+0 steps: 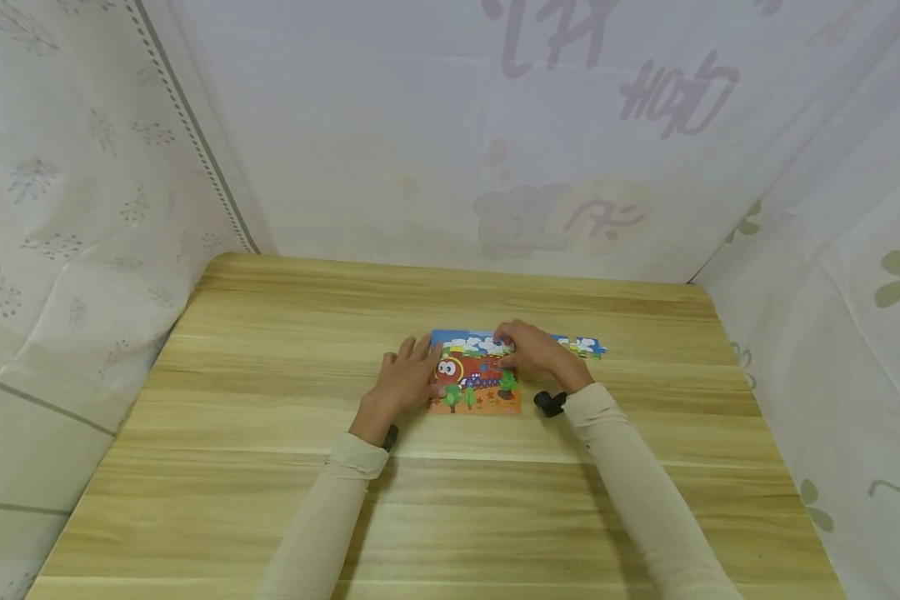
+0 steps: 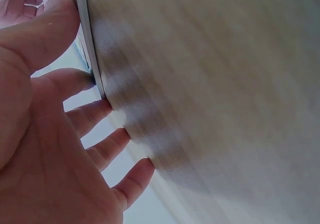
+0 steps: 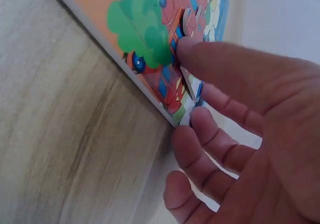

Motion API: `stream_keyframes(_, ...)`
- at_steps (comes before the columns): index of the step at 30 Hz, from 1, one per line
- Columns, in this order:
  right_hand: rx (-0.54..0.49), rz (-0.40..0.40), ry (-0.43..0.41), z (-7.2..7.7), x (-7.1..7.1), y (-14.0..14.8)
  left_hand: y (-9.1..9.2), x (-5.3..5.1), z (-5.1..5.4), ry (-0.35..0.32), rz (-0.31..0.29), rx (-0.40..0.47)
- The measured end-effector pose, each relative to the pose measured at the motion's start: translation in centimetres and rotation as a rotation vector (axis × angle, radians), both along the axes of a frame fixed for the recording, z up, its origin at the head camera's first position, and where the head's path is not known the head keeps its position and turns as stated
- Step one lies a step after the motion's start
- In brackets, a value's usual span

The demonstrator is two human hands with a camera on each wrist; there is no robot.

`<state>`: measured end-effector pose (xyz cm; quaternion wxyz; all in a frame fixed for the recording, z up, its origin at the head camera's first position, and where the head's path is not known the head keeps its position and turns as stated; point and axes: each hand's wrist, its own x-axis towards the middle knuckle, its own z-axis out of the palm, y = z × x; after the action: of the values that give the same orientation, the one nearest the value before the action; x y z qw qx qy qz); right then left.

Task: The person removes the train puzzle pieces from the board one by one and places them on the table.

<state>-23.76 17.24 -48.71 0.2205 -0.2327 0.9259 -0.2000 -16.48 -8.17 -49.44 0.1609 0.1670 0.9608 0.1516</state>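
Observation:
A jigsaw puzzle board (image 1: 471,403) with a red cartoon train, green trees and an orange ground lies on the wooden table. My left hand (image 1: 405,382) rests along its left edge, thumb over the picture; in the left wrist view the fingers (image 2: 100,151) extend to the tabletop beside the board's edge. With my right hand (image 1: 537,350) I pinch a puzzle piece (image 3: 175,37) at the board's upper right. That piece stands tilted off the picture, its grey edge showing, and the thumb hides part of it.
Loose puzzle pieces (image 1: 589,346) lie right of the board, partly behind the right hand. Black wrist-worn devices (image 1: 548,405) sit at both wrists. The wooden table (image 1: 307,367) meets patterned white cloth (image 1: 360,167) at the back and sides.

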Motion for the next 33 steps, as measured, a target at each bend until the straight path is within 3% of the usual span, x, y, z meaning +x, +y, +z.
stream_keyframes(14, -0.142, -0.135, 0.039, -0.1, -0.2, 3.2, 0.0, 0.0, 0.2, -0.012, 0.008, 0.007)
stream_keyframes(26, -0.096, -0.145, 0.153, 0.4, 0.3, 8.2, -0.2, -0.2, -0.3, -0.020, 0.004, -0.024)
stream_keyframes(33, -0.078, -0.192, 0.187, 0.3, 0.7, 10.9, -0.3, -0.2, -0.1, -0.018, -0.010, -0.025)
